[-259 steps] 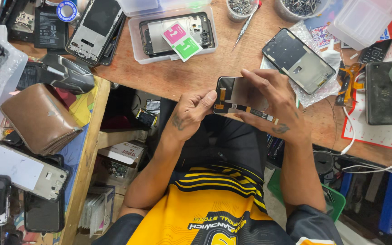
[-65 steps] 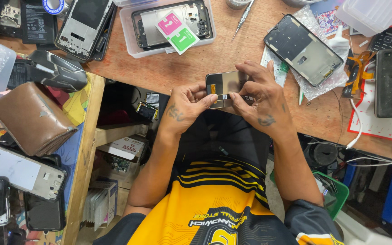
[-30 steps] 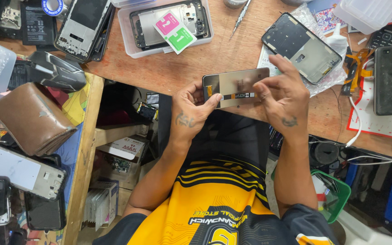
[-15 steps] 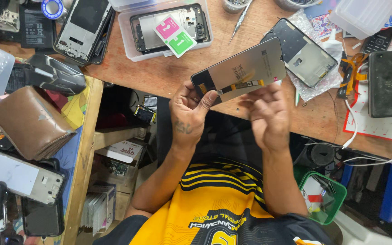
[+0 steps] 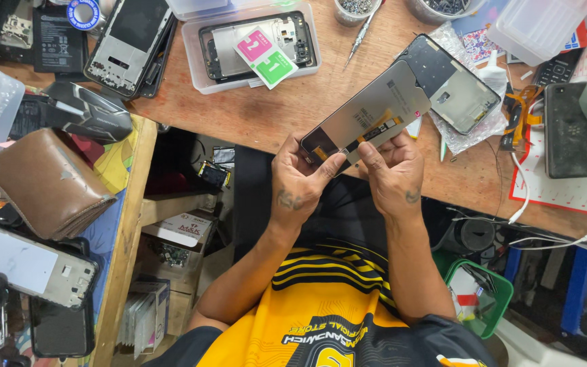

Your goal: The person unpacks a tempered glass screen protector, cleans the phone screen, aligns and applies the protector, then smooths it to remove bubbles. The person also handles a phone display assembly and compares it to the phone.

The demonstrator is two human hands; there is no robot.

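A clear plastic tray (image 5: 195, 64) is holding a bare phone frame (image 5: 256, 44) (stickered). Below it, left hand (image 5: 300, 183) and right hand (image 5: 392, 177) are pinching the grey rectangular screen panel (image 5: 368, 115), slanting up-right.

A flat phone display panel (image 5: 368, 115) is being held up above the edge of the wooden desk (image 5: 266, 115), its grey back side facing the camera. It is lying tilted, its lower end pointing down to the left and its upper end rising to the right. The upper end is showing rounded corners and a small notch in its edge. A dark patch is covering the lower end, and an orange and black flex strip is running along the back near the middle. The lower end is sitting pinched between the fingers of the left hand (image 5: 300, 187) and the right hand (image 5: 392, 177).
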